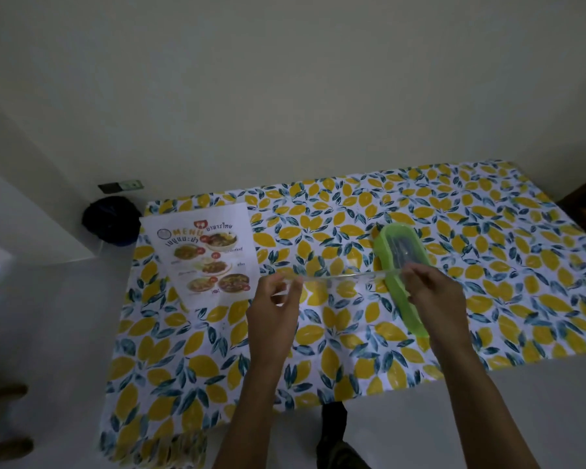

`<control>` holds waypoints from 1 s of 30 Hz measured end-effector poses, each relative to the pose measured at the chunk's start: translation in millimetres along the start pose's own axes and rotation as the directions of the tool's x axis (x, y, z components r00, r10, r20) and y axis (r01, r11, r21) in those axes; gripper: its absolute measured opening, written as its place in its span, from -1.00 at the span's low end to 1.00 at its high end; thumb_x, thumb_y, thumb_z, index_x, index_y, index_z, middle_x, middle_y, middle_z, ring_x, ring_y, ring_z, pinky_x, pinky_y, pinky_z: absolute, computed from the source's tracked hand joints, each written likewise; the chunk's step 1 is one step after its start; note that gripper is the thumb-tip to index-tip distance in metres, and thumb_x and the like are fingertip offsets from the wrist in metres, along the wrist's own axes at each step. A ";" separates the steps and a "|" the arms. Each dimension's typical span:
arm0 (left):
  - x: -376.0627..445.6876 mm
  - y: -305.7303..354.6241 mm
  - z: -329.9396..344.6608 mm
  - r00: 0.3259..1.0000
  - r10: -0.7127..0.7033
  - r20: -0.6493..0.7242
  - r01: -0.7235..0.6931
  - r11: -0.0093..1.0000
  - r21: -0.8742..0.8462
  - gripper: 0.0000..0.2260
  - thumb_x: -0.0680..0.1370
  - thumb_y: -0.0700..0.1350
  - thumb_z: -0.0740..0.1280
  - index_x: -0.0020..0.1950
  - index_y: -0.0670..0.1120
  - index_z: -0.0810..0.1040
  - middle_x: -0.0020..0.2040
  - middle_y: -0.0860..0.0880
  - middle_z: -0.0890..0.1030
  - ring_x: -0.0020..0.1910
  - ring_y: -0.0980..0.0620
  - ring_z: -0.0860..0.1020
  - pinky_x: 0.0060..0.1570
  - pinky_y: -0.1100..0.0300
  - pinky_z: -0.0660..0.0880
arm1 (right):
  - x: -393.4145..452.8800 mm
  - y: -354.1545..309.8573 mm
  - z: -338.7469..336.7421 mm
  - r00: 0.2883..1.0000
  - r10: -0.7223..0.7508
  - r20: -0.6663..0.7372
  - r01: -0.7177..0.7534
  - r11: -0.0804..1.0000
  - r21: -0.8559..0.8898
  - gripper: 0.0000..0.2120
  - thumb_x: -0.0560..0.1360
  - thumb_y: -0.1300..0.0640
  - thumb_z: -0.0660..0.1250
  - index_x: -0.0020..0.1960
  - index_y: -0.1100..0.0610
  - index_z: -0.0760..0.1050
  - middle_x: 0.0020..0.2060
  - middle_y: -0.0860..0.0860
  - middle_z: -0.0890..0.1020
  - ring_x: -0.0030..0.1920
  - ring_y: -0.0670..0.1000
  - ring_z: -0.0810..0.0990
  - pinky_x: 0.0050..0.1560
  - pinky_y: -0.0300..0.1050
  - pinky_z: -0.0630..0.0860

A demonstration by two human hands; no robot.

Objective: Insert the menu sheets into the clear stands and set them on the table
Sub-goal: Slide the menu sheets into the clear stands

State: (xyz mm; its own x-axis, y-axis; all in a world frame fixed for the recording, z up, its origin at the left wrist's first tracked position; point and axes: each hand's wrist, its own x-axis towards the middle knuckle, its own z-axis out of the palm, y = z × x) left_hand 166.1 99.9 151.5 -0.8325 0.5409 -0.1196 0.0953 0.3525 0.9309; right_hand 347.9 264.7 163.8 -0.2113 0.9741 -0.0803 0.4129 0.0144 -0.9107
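— Where's the clear stand (pixel 345 276)?
— Held above the lemon-print tablecloth (pixel 454 231); the left hand (pixel 274 308) pinches one end, the right hand (pixel 427 284) the other.
— And the menu sheet (pixel 205 257)?
— Flat at the cloth's far left, well apart from the hands.
— Anything in the way?
— A green lidded box (pixel 401 269) lies just under the right hand. A dark bag (pixel 110 220) sits beyond the table's corner.

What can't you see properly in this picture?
- Clear stand, head view: see-through, seen edge-on between the left hand and right hand; its shape is unclear.
- Green box: contents dim, partly behind the right hand.
- Menu sheet: small print too tiny to read.
- Dark object beside the table: too dark.
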 end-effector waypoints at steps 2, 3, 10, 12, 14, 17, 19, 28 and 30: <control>18.1 7.6 2.2 0.997 0.078 -0.016 -0.077 0.996 0.051 -0.78 0.59 0.21 0.28 0.09 0.11 0.56 -0.07 0.15 0.62 -0.07 0.13 0.61 -0.19 0.35 0.46 | 18.2 -7.9 7.1 0.998 -0.055 0.020 0.056 0.998 -0.030 -0.88 0.53 -0.16 0.35 -0.01 -0.21 0.65 -0.06 -0.11 0.70 0.04 0.02 0.67 0.13 0.21 0.60; 28.9 10.5 4.3 0.992 0.122 -0.025 -0.119 0.989 0.084 -0.73 0.60 0.22 0.24 0.05 0.07 0.58 -0.11 0.08 0.63 -0.11 0.07 0.61 -0.20 0.24 0.50 | 29.4 -11.1 12.2 0.996 -0.081 0.022 0.082 0.996 -0.040 -0.85 0.56 -0.13 0.34 0.02 -0.14 0.65 -0.07 -0.08 0.70 0.02 0.02 0.66 0.12 0.16 0.59; 115.0 25.2 29.3 0.980 0.133 -0.151 -0.091 0.963 0.254 -0.58 0.59 0.36 0.09 -0.15 0.06 0.45 -0.30 0.06 0.47 -0.27 -0.03 0.55 -0.33 0.11 0.37 | 112.6 -30.4 55.2 0.982 -0.186 0.015 0.186 0.978 -0.093 -0.77 0.61 -0.04 0.29 0.04 0.09 0.63 -0.09 -0.02 0.66 -0.06 0.01 0.60 -0.07 -0.14 0.40; 132.7 28.9 36.4 0.981 0.094 -0.168 -0.051 0.967 0.249 -0.60 0.60 0.34 0.10 -0.12 0.07 0.48 -0.23 0.06 0.47 -0.20 -0.04 0.54 -0.23 0.13 0.36 | 132.6 -32.0 65.2 0.977 -0.212 0.025 0.214 0.968 -0.133 -0.76 0.61 -0.05 0.28 0.01 0.09 0.61 -0.06 0.02 0.68 -0.06 0.05 0.61 -0.09 -0.08 0.44; 146.5 31.6 41.6 0.979 0.081 -0.187 -0.032 0.967 0.253 -0.59 0.61 0.30 0.12 -0.02 0.02 0.56 -0.16 0.05 0.54 -0.13 -0.02 0.55 -0.14 0.11 0.40 | 149.3 -32.1 72.9 0.974 -0.221 0.044 0.225 0.959 -0.170 -0.75 0.62 -0.06 0.26 0.01 0.10 0.61 -0.04 0.06 0.68 -0.04 0.09 0.62 -0.07 -0.04 0.47; 156.4 35.0 46.0 0.974 0.070 -0.215 -0.019 0.973 0.230 -0.61 0.62 0.28 0.14 0.03 0.02 0.60 -0.09 0.02 0.62 -0.09 -0.02 0.56 -0.08 0.06 0.48 | 165.7 -30.6 80.4 0.972 -0.227 0.062 0.235 0.951 -0.200 -0.75 0.62 -0.08 0.24 0.02 0.06 0.61 -0.02 0.07 0.69 -0.02 0.11 0.63 -0.06 -0.03 0.49; 159.3 34.8 49.8 0.970 0.060 -0.237 -0.007 0.976 0.217 -0.63 0.62 0.27 0.15 0.03 0.05 0.60 -0.11 0.05 0.60 -0.11 0.02 0.54 -0.10 0.08 0.45 | 173.1 -27.4 83.1 0.966 -0.248 0.077 0.259 0.940 -0.222 -0.74 0.61 -0.11 0.22 0.03 0.01 0.60 -0.01 0.07 0.70 -0.02 0.12 0.65 -0.05 0.00 0.54; 175.6 23.0 51.7 0.976 0.082 -0.200 -0.003 0.930 0.367 -0.65 0.65 0.19 0.13 0.24 0.03 0.56 0.11 -0.08 0.64 0.04 -0.14 0.61 -0.10 0.06 0.44 | 180.0 -14.1 93.0 0.962 -0.246 0.118 0.269 0.929 -0.253 -0.74 0.64 -0.05 0.22 0.07 0.11 0.56 -0.04 0.13 0.68 -0.03 0.20 0.63 -0.12 -0.07 0.42; 176.6 19.0 50.4 0.979 0.094 -0.183 -0.018 0.926 0.377 -0.65 0.65 0.19 0.12 0.20 0.01 0.56 0.04 -0.09 0.63 -0.03 -0.14 0.60 -0.16 0.06 0.43 | 176.8 -11.4 92.9 0.965 -0.242 0.105 0.261 0.932 -0.252 -0.74 0.64 -0.03 0.22 0.08 0.13 0.57 -0.06 0.15 0.68 -0.05 0.21 0.63 -0.12 -0.05 0.44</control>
State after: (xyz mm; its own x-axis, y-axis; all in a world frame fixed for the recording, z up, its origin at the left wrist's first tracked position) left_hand 48.4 240.7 130.7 -0.9055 0.4230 0.0331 0.3091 0.6043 0.7343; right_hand 223.6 415.9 122.3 -0.3970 0.9123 0.1004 0.5529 0.3250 -0.7672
